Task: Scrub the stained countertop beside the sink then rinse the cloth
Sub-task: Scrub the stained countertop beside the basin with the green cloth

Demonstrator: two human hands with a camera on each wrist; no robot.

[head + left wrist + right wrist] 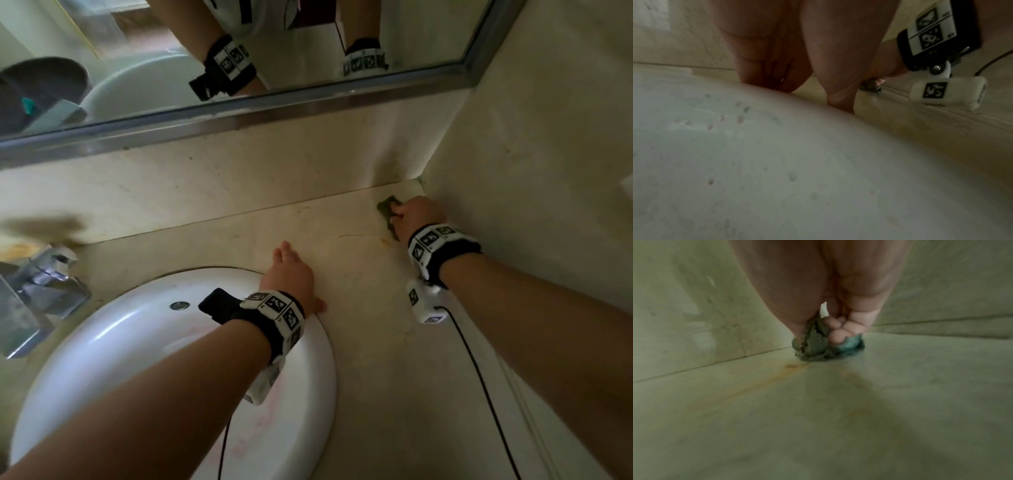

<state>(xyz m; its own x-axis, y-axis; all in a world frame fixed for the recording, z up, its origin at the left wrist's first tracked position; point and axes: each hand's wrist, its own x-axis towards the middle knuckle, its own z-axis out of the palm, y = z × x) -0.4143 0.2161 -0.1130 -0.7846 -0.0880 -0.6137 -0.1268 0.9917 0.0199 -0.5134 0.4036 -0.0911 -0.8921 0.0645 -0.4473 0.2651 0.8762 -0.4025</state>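
While my right hand [416,214] presses the bunched cloth [818,345] into the countertop [370,308] corner, my flat left hand [291,274] braces beside the sink [137,325]; the orange stain [764,379] remains, rinsing undone

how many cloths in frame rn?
1. The cloth is bunched under the right hand, pressed on the countertop in the far corner by the wall. The left hand holds none. More could be out of view.
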